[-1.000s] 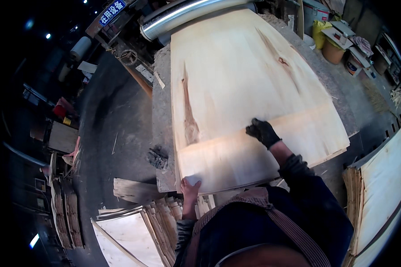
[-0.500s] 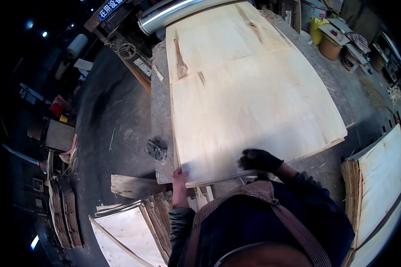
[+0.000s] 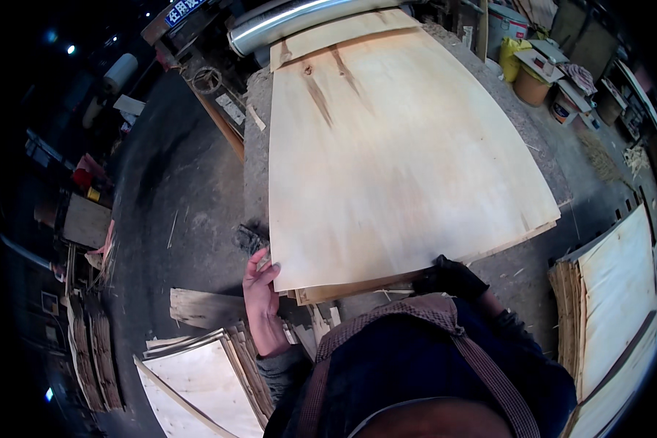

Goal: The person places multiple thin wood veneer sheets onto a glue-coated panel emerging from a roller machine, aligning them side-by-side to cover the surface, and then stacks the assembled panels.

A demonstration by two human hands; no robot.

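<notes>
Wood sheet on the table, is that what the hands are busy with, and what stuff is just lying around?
In use:
- big wood sheet
- left hand, bare, at its near left corner
- right hand, in a dark glove, at its near edge
- table under the sheets

Just lying about:
- stack of sheets at the right
- stack of boards on the floor
- yellow bag
- buckets
</notes>
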